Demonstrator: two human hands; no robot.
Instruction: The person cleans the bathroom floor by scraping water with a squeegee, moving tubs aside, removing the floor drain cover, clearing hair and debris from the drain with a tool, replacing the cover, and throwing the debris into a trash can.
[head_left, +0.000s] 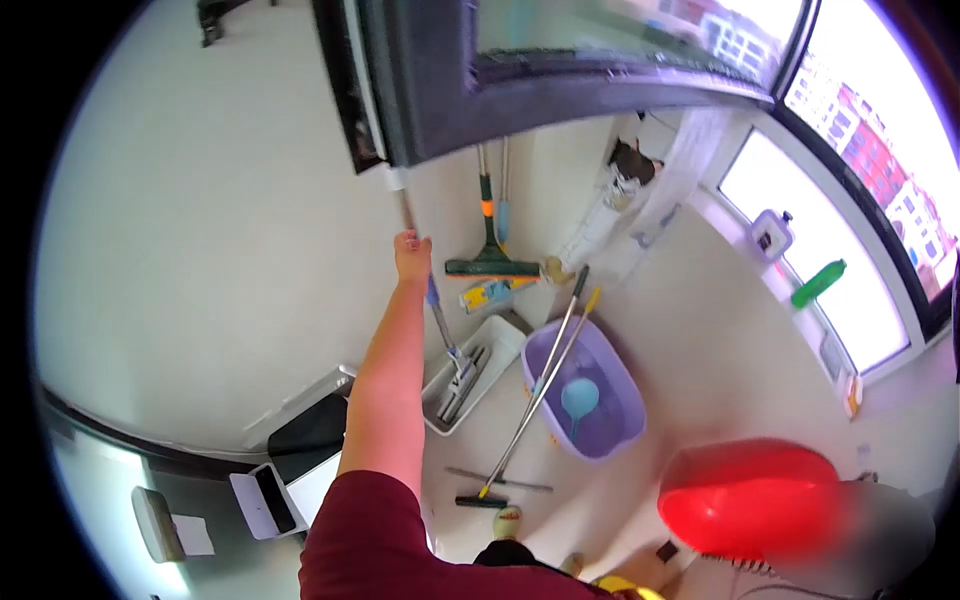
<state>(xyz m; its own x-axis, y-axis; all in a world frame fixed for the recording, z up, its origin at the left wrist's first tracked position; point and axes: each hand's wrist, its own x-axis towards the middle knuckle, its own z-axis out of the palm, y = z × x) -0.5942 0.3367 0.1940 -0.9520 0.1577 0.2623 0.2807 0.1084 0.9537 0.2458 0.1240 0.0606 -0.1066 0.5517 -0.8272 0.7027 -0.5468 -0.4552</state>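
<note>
My left hand [412, 257] reaches forward from a maroon sleeve, its fingers wrapped round the pole of a mop [441, 325]. The pole slants down to a flat mop head that sits in a pale rectangular bucket [436, 419]. Just right of my hand, a dark green floor squeegee [492, 264] with an orange band leans near the wall. Below it shows a yellow and blue flat mop head [488, 293]. My right hand is outside the view.
A purple tub [628, 420] of water holds a light-blue dipper [580, 398]; two long poles [540, 385] lean across it. A red basin [740, 490] is at right. An open window sash [440, 110] overhangs my hand. A green bottle [819, 284] is on the sill.
</note>
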